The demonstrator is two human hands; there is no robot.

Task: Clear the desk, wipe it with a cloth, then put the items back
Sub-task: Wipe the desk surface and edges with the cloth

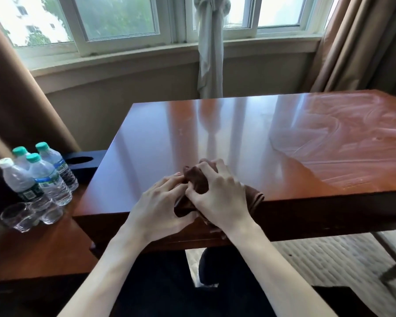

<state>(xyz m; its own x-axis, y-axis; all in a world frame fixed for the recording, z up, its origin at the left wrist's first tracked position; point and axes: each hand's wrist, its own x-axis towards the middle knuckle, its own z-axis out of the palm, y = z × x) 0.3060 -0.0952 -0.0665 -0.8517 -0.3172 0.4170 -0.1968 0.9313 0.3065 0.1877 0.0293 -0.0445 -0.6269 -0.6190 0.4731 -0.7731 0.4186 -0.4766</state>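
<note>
cloth [198, 181] bunched at bench [160, 138] near edge | left hand [160, 202] + right hand [217, 197] both clamped on it | soft, light, floppy: grip a thick fold | right side streaked, left looks unwiped

Your cloth [198, 181] lies on the worktop [215, 138], at its near edge. The bottles [39, 175] and glasses [30, 216] stand left of it.

This looks like a hotel room: a glossy reddish-brown wooden desk [192, 138] under a curved bay window [124, 24] with brown drapes [357, 42], small clear water bottles [41, 177] and drinking glasses [28, 216] at lower left.
</note>
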